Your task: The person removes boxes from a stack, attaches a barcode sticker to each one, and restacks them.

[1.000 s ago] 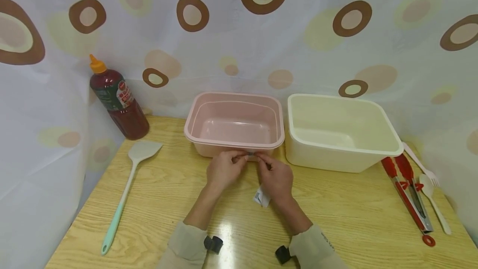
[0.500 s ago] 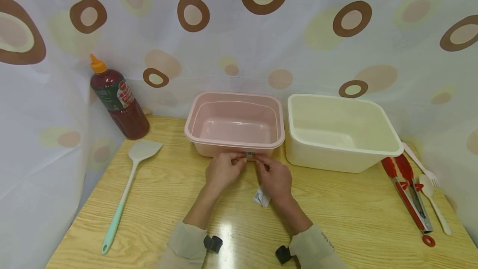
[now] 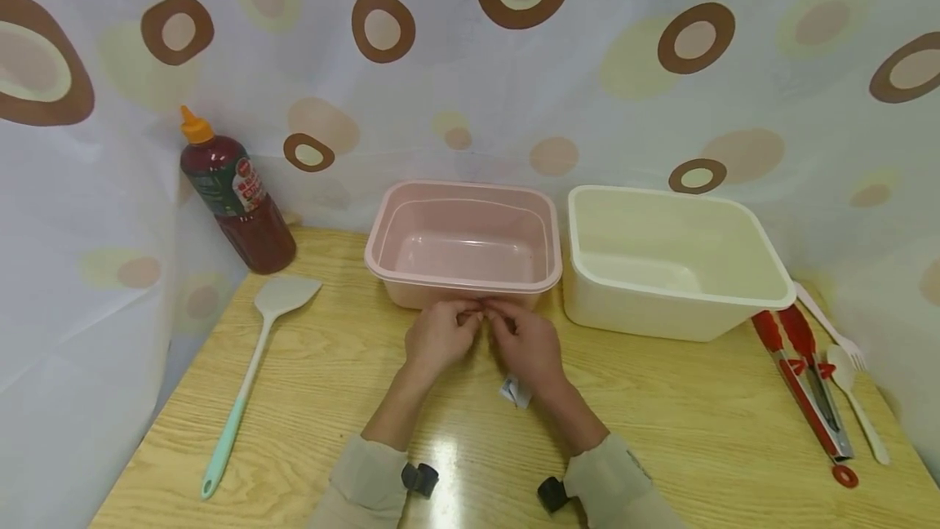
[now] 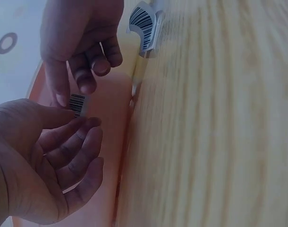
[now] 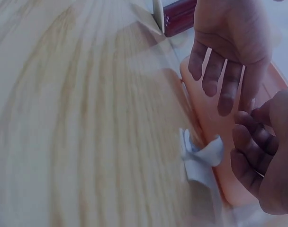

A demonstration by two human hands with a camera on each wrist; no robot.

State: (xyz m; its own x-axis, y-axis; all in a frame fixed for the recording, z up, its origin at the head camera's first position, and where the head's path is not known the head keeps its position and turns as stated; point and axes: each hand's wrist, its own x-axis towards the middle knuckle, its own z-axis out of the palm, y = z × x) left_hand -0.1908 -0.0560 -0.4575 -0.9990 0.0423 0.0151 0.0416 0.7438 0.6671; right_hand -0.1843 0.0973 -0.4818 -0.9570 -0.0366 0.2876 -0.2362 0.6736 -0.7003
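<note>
Both bare hands meet at the front wall of a pink basin (image 3: 466, 280). In the left wrist view, a small barcode sticker (image 4: 76, 105) shows against the wall between their fingertips. My left hand (image 3: 441, 337) pinches at one end of the sticker with thumb and index finger, the other fingers loosely bent. From the opposite side my right hand (image 3: 525, 341) pinches close to the left fingertips, and the two hands hide the sticker in the head view. A curled scrap of barcode label (image 4: 143, 24) lies on the table near the right hand.
A cream basin (image 3: 676, 308) stands right of the pink one. Farther right on the wooden table (image 3: 661, 431) lie red tongs (image 3: 804, 382), a spoon (image 3: 855, 402) and a fork (image 3: 830, 325). At left are a turner (image 3: 253, 374) and a sauce bottle (image 3: 235, 194).
My right hand has shifted left, bringing its fingertips up to the left hand's. The sticker, visible between them half a second ago, is now covered in the head view.
</note>
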